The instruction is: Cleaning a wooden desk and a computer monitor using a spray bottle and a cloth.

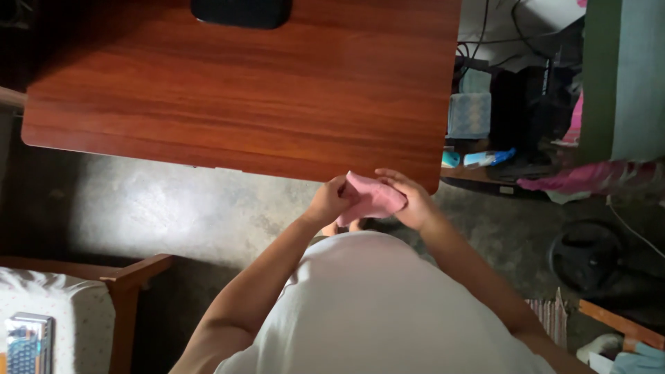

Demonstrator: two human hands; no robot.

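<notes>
Item, far left: my wooden armchair [128, 280], pale speckled cushion, a small multicoloured object [28, 343] lying on it.

Item, upper centre: reddish wood-grain worktop [242, 83], a black flat object [241, 12] at its far edge.

Item, centre: my left hand [329, 201], fingers closed, pinching the left edge of a pink cloth [370, 197].

Item: the pink cloth, small, folded or bunched, held in the air between both hands, just off the worktop's near right corner and above the grey concrete floor [173, 208].

Item: my right hand [409, 201], fingers curled over the cloth's right side, gripping it.

Item, right: a dim clutter of cables, pink fabric [589, 176], a dark round object [585, 256] on the floor.
</notes>
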